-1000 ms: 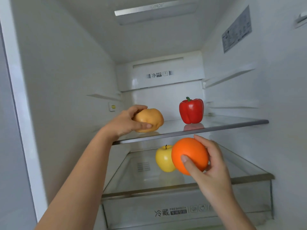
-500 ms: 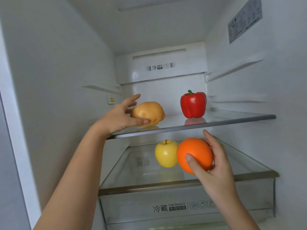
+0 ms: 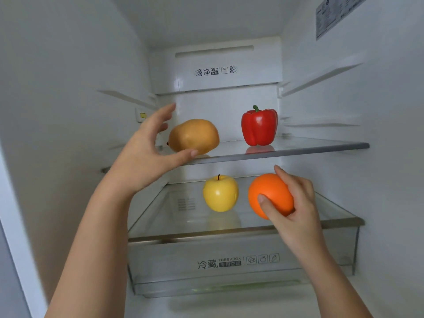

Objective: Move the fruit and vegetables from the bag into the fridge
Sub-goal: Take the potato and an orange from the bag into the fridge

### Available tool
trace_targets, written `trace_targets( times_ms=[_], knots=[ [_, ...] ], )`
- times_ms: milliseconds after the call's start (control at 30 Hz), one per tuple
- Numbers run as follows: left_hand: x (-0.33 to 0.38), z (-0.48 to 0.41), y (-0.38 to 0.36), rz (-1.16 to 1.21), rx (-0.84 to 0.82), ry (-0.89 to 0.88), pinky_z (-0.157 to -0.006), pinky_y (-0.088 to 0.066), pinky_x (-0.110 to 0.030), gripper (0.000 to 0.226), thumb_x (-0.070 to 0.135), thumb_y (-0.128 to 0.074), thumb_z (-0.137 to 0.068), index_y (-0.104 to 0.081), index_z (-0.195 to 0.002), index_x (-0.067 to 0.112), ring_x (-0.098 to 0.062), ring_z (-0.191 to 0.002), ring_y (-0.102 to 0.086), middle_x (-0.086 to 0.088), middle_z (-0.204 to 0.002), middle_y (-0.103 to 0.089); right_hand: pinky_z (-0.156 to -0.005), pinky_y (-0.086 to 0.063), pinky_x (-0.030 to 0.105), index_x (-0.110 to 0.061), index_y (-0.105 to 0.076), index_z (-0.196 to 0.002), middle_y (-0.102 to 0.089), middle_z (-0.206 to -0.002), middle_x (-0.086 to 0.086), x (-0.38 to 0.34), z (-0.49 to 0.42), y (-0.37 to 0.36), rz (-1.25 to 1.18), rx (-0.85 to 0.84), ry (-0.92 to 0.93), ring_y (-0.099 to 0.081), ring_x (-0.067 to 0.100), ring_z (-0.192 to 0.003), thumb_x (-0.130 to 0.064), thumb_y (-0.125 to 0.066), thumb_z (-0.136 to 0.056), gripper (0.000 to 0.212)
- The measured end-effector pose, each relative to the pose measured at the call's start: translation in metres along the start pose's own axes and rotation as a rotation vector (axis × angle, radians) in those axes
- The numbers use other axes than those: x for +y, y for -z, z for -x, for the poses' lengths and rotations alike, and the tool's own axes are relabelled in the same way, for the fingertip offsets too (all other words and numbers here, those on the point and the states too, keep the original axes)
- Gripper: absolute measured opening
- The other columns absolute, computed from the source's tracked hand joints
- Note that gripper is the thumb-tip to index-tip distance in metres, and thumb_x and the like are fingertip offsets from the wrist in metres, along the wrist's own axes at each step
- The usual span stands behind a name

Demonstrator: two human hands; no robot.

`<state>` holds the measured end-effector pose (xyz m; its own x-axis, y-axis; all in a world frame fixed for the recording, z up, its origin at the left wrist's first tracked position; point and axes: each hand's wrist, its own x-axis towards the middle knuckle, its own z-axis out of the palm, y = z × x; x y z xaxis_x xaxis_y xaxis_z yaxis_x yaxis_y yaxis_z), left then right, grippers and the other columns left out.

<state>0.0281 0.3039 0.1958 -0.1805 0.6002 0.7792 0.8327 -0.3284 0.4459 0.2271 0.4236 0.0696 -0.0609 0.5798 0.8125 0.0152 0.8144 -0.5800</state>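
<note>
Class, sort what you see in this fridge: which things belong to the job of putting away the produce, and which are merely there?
Job: orange in right hand; brown pear by left hand; red pepper; yellow apple; glass shelf.
Merely there: crisper drawer; wall label; deodoriser panel.

Upper glass shelf [image 3: 321,144] bearing brown pear [image 3: 195,136] and red pepper [image 3: 259,126], lower glass shelf [image 3: 160,216] bearing yellow apple [image 3: 220,193]

Left hand [image 3: 146,157] is raised with fingers spread (thumb out); right hand [image 3: 296,210] grips the orange [image 3: 270,189].
</note>
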Motion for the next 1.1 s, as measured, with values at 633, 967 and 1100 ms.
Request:
trace_targets(
  times_ms=[633,967,1100],
  knots=[
    [0.014,0.062,-0.088,-0.010,0.192,-0.306,-0.097,-0.039,-0.024,0.027,0.018,-0.056,-0.082,-0.062,-0.106,0.009,-0.015,-0.111,-0.054,-0.004,-0.115,-0.059,-0.077,-0.036,0.011,-0.026,-0.045,-0.123,-0.038,-0.129,0.002,0.021,0.011,0.004,0.218,0.028,0.068,-0.045,0.010,-0.106,-0.040,-0.062,-0.074,0.053],
    [-0.001,0.080,-0.119,0.100,0.095,-0.173,-0.082,-0.034,-0.004,0.030,0.027,-0.054,-0.078,-0.062,-0.104,0.014,0.007,-0.101,-0.050,0.010,-0.106,-0.060,-0.073,-0.039,0.002,-0.031,-0.034,-0.122,-0.030,-0.118,-0.015,0.023,0.021,0.027,0.058,0.127,-0.018,-0.040,-0.019,-0.102,-0.025,-0.077,-0.063,0.073],
    [-0.005,0.087,-0.122,0.114,0.102,-0.160,-0.081,-0.034,-0.003,0.032,0.027,-0.053,-0.078,-0.062,-0.104,0.011,0.011,-0.098,-0.049,0.012,-0.104,-0.058,-0.081,-0.040,0.010,-0.033,-0.033,-0.126,-0.026,-0.124,-0.006,0.019,0.027,0.034,0.093,0.066,-0.011,-0.036,-0.021,-0.107,-0.029,-0.075,-0.061,0.078]
  ],
)
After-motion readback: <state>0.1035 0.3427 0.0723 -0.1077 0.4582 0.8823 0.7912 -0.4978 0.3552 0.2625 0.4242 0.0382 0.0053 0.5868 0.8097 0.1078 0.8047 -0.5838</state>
